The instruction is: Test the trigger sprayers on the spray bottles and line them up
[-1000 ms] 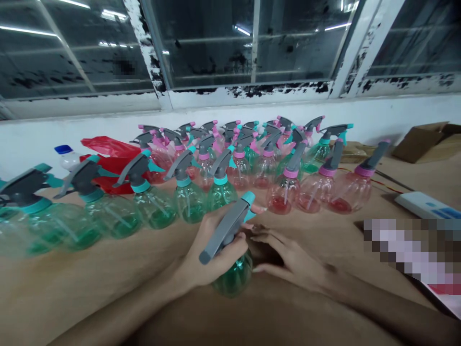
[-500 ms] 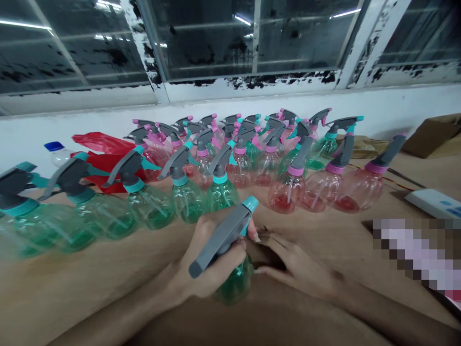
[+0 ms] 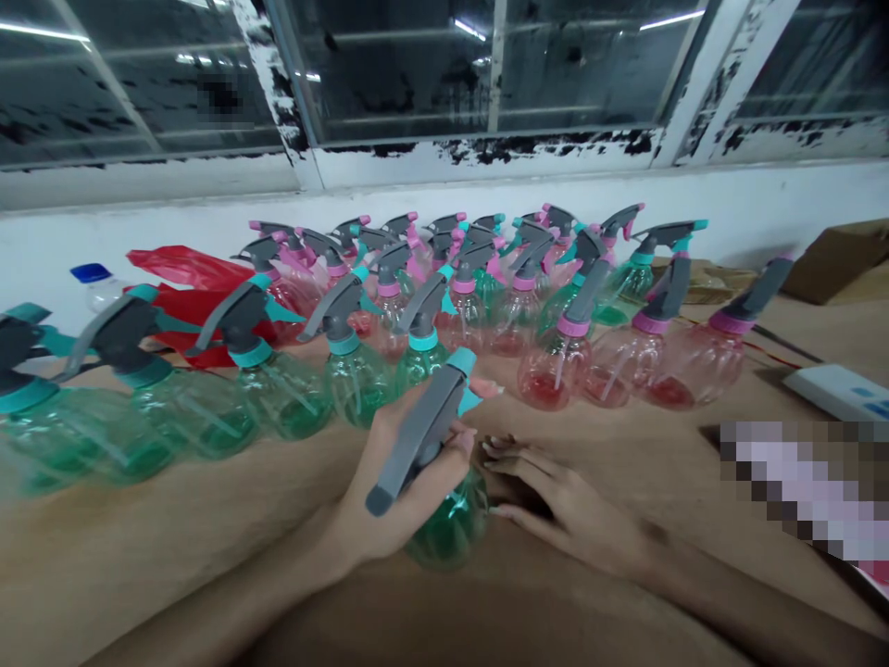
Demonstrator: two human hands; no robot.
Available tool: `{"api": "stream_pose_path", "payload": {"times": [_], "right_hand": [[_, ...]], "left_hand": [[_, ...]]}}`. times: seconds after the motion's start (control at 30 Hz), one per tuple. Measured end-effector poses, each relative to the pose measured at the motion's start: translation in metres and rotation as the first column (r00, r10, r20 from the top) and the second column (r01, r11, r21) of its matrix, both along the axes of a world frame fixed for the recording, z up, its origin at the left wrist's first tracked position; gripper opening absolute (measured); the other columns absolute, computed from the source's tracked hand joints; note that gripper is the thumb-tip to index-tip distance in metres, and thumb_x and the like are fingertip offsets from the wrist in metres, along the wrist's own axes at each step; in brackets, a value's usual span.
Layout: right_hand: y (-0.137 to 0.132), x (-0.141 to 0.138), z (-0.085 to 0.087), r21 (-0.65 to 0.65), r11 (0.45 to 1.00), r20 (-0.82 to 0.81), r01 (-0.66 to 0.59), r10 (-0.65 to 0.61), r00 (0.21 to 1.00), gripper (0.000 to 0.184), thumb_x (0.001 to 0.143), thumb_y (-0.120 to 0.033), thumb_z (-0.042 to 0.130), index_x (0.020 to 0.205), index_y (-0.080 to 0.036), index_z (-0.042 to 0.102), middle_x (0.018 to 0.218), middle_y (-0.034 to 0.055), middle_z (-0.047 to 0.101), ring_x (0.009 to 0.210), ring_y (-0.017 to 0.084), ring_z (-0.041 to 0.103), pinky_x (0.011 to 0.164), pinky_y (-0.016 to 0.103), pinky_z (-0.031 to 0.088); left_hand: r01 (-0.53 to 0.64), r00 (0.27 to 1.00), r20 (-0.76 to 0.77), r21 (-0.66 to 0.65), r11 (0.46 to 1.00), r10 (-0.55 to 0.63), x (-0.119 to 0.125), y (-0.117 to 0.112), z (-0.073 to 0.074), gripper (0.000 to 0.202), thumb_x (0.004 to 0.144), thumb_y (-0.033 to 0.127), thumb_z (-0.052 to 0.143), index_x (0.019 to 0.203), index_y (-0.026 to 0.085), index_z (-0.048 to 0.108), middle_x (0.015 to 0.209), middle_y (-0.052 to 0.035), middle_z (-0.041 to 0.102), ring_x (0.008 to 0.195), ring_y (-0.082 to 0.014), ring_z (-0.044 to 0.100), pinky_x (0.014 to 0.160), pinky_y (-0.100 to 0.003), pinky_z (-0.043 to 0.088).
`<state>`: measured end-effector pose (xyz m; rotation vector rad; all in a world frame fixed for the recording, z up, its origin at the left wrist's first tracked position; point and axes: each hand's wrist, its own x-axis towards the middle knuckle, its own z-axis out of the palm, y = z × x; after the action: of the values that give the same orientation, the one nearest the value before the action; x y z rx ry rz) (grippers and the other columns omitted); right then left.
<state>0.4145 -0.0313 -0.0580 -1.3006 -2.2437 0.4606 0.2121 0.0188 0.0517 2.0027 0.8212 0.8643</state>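
Observation:
My left hand (image 3: 409,514) is wrapped round the neck of a clear green spray bottle (image 3: 451,523) with a grey and teal trigger head. One fingertip sticks out past the trigger, to the right of the nozzle. Beside the bottle, on its right, my right hand (image 3: 566,505) hovers or rests low over the table with thumb and fingers apart. Whether its thumb tip touches the bottle I cannot tell. Just beyond my hands is a row of green spray bottles (image 3: 284,398), and pink ones (image 3: 556,371) stand to the right.
Several more pink and green spray bottles crowd the back of the wooden table (image 3: 270,547). Red plastic (image 3: 184,320) and a blue-capped bottle (image 3: 101,287) are at the back left. A white device (image 3: 837,384), wires and a cardboard box (image 3: 844,264) sit on the right.
My left hand and the green spray bottle have shifted slightly away from me. A left fingertip now reaches farther right past the trigger. My right hand has barely moved.

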Motion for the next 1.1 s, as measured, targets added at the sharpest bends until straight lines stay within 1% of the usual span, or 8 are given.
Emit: {"api": "stream_pose_path", "payload": {"times": [0.13,0.3,0.47,0.67,0.77,0.9,1.0,1.1], "right_hand": [[-0.0001,0.0004,0.0015,0.000,1.000,-0.011,0.008,-0.008,1.000,0.036,0.089,-0.039,0.052,0.120,-0.019,0.052,0.125,0.0094,0.059,0.122,0.024,0.049,0.100,0.047,0.042],[-0.0008,0.0007,0.0015,0.012,1.000,-0.030,0.006,-0.006,1.000,0.037,0.089,-0.037,0.052,0.122,-0.021,0.051,0.127,0.0086,0.058,0.121,0.024,0.050,0.099,0.047,0.043],[-0.0005,0.0012,0.0006,0.041,0.999,-0.036,0.003,-0.001,0.999,0.036,0.088,-0.036,0.053,0.121,-0.021,0.052,0.126,0.0086,0.059,0.121,0.025,0.050,0.099,0.047,0.043],[-0.0003,0.0012,0.0027,0.031,1.000,-0.022,0.003,-0.002,1.000,0.037,0.089,-0.038,0.052,0.121,-0.020,0.052,0.126,0.0093,0.059,0.122,0.024,0.049,0.100,0.046,0.043],[-0.0010,0.0009,0.0036,0.034,0.999,-0.034,0.011,-0.010,0.999,0.040,0.088,-0.036,0.053,0.125,-0.021,0.049,0.129,0.0086,0.057,0.123,0.024,0.048,0.101,0.047,0.041],[-0.0015,0.0009,0.0042,0.026,1.000,-0.039,0.011,-0.010,0.999,0.039,0.088,-0.035,0.053,0.125,-0.021,0.050,0.129,0.0092,0.057,0.123,0.025,0.048,0.101,0.048,0.041],[-0.0011,0.0012,0.0031,0.022,1.000,-0.037,0.005,-0.005,0.999,0.039,0.089,-0.036,0.053,0.124,-0.021,0.050,0.128,0.0093,0.058,0.123,0.024,0.048,0.100,0.047,0.042],[-0.0006,0.0014,0.0013,0.018,1.000,-0.023,0.001,0.000,1.000,0.042,0.089,-0.036,0.052,0.128,-0.021,0.046,0.131,0.0091,0.055,0.125,0.024,0.046,0.102,0.047,0.041]], "left_hand": [[0.063,0.998,0.020,0.029,0.998,-0.064,0.0044,-0.0032,0.0030,0.039,0.075,0.016,0.053,0.110,0.030,0.058,0.088,-0.0007,0.066,0.067,-0.0168,0.063,0.066,-0.031,0.053],[0.039,0.999,0.013,0.040,0.998,-0.039,0.0041,-0.0029,0.0034,0.038,0.077,0.019,0.052,0.113,0.028,0.057,0.080,-0.0006,0.064,0.064,-0.0166,0.062,0.060,-0.029,0.053],[0.052,0.998,0.017,0.057,0.997,-0.053,0.0036,-0.0030,0.0034,0.040,0.075,0.017,0.053,0.112,0.030,0.058,0.090,-0.0016,0.065,0.068,-0.0164,0.063,0.065,-0.030,0.053],[0.022,1.000,0.011,0.013,1.000,-0.022,0.0046,-0.0031,0.0010,0.040,0.071,0.019,0.055,0.111,0.028,0.059,0.080,-0.0007,0.065,0.061,-0.0169,0.061,0.053,-0.028,0.049],[0.007,1.000,0.001,0.010,1.000,-0.007,0.0050,-0.0040,0.0020,0.039,0.071,0.018,0.055,0.109,0.027,0.060,0.082,-0.0014,0.067,0.064,-0.0180,0.063,0.057,-0.028,0.051],[0.018,1.000,0.019,0.002,1.000,-0.018,0.0050,-0.0049,0.0034,0.039,0.071,0.017,0.055,0.108,0.027,0.060,0.094,-0.0025,0.067,0.071,-0.0185,0.065,0.065,-0.029,0.053],[0.029,0.999,0.020,0.014,0.999,-0.029,0.0046,-0.0045,0.0025,0.040,0.072,0.017,0.055,0.110,0.028,0.059,0.090,-0.0021,0.066,0.069,-0.0173,0.064,0.064,-0.028,0.053],[0.037,0.999,0.026,0.023,0.999,-0.037,0.0048,-0.0035,0.0015,0.041,0.072,0.017,0.054,0.111,0.027,0.059,0.083,-0.0007,0.064,0.065,-0.0165,0.063,0.063,-0.028,0.053]]}}
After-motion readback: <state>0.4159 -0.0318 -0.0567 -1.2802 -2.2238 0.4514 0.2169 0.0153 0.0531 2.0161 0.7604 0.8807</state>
